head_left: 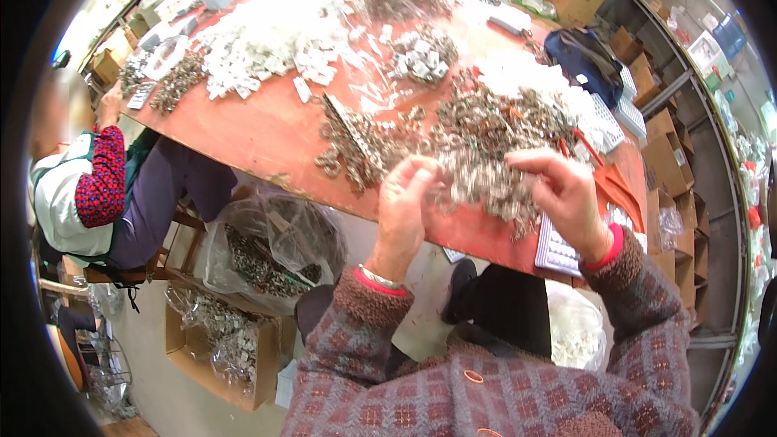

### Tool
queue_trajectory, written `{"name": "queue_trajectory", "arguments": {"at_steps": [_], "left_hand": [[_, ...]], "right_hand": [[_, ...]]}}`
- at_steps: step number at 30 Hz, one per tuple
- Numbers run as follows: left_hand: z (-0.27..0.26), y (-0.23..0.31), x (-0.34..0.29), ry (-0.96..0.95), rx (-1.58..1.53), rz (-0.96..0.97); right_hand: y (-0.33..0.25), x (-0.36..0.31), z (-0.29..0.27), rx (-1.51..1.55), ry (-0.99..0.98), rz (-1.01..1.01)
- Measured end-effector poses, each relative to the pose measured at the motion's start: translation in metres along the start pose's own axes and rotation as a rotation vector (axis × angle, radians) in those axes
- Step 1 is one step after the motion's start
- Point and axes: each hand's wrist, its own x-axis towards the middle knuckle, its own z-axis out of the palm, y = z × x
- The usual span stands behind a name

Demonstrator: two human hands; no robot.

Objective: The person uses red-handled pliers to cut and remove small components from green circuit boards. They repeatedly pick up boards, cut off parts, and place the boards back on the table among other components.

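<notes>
My left hand [405, 206] is raised at the table's near edge, thumb and index finger pinched together; whatever sits between the fingertips is too small and blurred to make out. To its right, my right hand [566, 194] hovers with bent fingers, thumb and index finger apart. Between both hands lies a heap of small shiny metal pieces [490, 182], some blurred. Behind it rises a larger pile of similar metal pieces [494, 121]. Left of that pile, a narrow metal strip [346, 125] rests on more loose pieces. A white tray with rows of hollows [557, 249] is beside my right wrist.
The red table [267, 133] carries white plastic pieces [267, 48] and clear bags. An orange dustpan-like piece [619, 190] is at right. A co-worker [105, 178] sits at left. Below are a lined sack [267, 251] and a cardboard box [218, 348]. Shelves with cartons [668, 154] stand right.
</notes>
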Motion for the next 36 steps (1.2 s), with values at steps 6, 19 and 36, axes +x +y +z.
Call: {"name": "queue_trajectory", "arguments": {"at_steps": [6, 19, 36], "left_hand": [[0.002, 0.001, 0.003, -0.019, 0.076, -0.011], [-0.003, 0.004, 0.002, -0.108, 0.050, -0.163], [-0.004, 0.002, 0.001, -0.097, 0.178, -0.199]], "right_hand": [[0.026, 0.005, -0.006, 0.683, 0.054, 0.442], [0.042, 0.007, -0.015, 0.805, -0.084, 0.611], [0.047, 0.015, -0.031, 0.203, -0.296, 0.608]]}}
